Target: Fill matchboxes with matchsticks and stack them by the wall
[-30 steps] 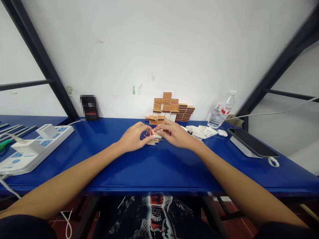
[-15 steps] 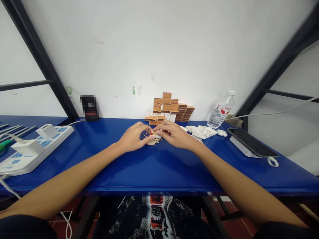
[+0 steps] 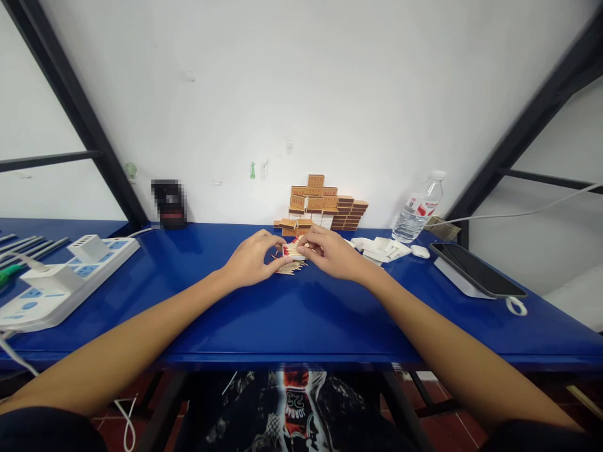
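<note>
My left hand (image 3: pixel 254 258) holds the left end of a small white matchbox tray (image 3: pixel 296 257) between thumb and fingers. Red-tipped matches (image 3: pixel 291 250) lie inside it, heads toward the left. At the tray's right end, my right hand (image 3: pixel 332 252) has its thumb and fingers closed on the matches; its fingertips partly hide the tray's end. Below the tray, a loose pile of matches (image 3: pixel 292 269) lies on the blue table (image 3: pixel 282 320). More red match heads show just behind the tray, partly covered by my right hand.
Stacked matchboxes (image 3: pixel 315 199) stand against the wall behind my hands. To the right are white matchbox trays (image 3: pixel 384 250), a tilted water bottle (image 3: pixel 419 210), a white earphone case (image 3: pixel 420 252) and a phone (image 3: pixel 475 269). A power strip (image 3: pixel 94 273) lies on the left.
My right fingers have drawn back slightly to the right over the tray, so more of the matches inside show. My left hand and the tray stay in place.
</note>
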Demonstrator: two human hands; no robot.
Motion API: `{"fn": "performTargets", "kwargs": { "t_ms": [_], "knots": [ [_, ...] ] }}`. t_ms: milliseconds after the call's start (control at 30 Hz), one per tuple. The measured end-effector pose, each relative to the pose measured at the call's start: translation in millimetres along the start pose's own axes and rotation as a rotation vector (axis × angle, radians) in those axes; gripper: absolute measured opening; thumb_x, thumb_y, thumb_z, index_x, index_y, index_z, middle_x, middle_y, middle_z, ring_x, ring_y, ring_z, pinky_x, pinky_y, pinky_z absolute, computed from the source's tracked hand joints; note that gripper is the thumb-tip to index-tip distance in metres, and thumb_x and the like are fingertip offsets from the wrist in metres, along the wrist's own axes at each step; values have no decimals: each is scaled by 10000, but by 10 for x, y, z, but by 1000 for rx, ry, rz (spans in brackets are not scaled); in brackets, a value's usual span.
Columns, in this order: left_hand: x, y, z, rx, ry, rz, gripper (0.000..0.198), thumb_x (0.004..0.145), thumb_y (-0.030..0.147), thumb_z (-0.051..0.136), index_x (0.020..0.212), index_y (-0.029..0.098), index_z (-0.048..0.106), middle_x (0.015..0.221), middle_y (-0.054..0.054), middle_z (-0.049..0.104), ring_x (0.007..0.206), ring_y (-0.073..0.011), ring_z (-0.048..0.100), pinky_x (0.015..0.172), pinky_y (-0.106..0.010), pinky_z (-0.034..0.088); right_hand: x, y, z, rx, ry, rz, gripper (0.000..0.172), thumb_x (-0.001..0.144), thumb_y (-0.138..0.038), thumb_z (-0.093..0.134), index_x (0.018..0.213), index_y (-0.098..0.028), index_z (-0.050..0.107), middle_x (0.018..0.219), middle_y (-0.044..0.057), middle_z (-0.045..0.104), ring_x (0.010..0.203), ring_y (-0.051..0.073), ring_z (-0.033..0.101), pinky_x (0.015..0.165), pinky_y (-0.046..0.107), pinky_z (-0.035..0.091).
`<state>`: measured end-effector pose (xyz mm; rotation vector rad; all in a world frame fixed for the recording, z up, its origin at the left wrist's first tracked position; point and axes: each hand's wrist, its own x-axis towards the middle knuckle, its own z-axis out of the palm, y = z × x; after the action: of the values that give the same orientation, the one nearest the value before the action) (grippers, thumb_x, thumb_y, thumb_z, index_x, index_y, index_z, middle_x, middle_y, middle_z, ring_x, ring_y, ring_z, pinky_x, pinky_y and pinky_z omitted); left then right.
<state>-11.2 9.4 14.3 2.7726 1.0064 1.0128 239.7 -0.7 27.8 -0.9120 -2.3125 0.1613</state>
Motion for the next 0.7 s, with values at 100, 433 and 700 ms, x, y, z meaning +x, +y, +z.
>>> {"fn": "performTargets", "kwargs": {
  "t_ms": [100,433,700],
  "knots": [
    [0,-2,0,5,0,3,309,986,460,666,1156,203,684,1066,-72,747,1029,-254,660,905,-432,548,-2,-10,9,6,10,-11,158,1051,-286,555,1012,-198,681,968,59,597,845,195,563,743,319,426],
    [8,-15,10,31,77,-39,302,978,448,674,1158,205,685,1059,-73,750,1043,-259,656,927,-436,540,33,107,-111,-114,131,57,213,1051,-297,516,950,-194,672,868,53,594,760,197,553,715,329,409],
    [26,-91,0,81,223,-144,294,962,460,702,1114,209,698,1056,-64,764,990,-247,664,886,-413,528,4,483,-388,-374,-67,357,229,994,-337,568,921,-182,719,893,82,712,797,220,628,665,314,396]
  ]
}}
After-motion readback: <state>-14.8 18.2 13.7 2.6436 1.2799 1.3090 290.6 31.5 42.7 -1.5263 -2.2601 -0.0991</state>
